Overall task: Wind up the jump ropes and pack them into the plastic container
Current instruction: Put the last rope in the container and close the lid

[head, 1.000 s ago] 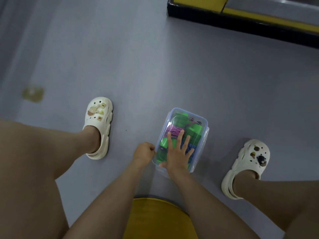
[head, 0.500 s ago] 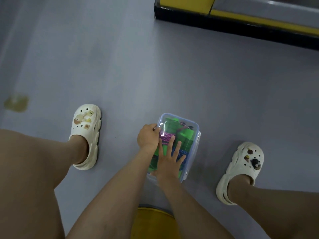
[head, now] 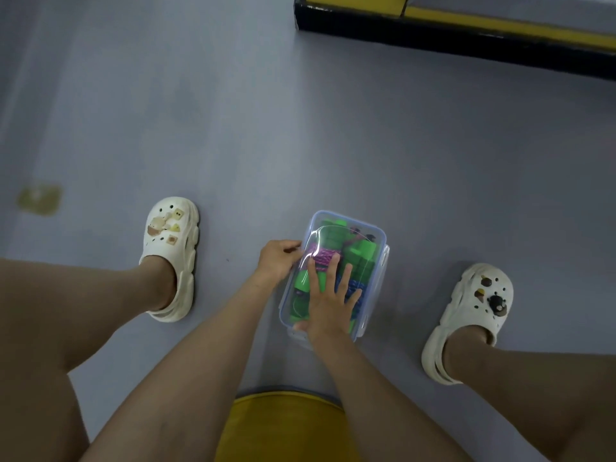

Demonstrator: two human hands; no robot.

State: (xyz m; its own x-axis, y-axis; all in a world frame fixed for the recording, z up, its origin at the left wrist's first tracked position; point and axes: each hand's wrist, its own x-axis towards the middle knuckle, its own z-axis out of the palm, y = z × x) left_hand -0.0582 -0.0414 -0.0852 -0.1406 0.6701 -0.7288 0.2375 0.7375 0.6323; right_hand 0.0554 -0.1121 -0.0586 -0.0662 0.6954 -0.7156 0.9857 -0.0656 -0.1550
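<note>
A clear plastic container [head: 378,258] with a transparent lid stands on the grey floor between my feet. Inside it lie wound jump ropes [head: 325,255] in purple and blue cord with green handles [head: 361,253]. My right hand [head: 328,300] lies flat on the lid with fingers spread, pressing it down. At the container's left long edge, my left hand [head: 278,261] has its fingers curled on the side clasp of the lid.
My feet in white clogs stand on either side, the left clog [head: 171,255] and the right clog [head: 470,320]. A yellow seat [head: 283,428] is below me. A black and yellow ledge [head: 466,31] runs across the far right. A yellowish patch [head: 38,199] marks the floor at left.
My left hand has moved from the container's near left corner forward to the middle of its left edge. My right hand stays flat on the lid.
</note>
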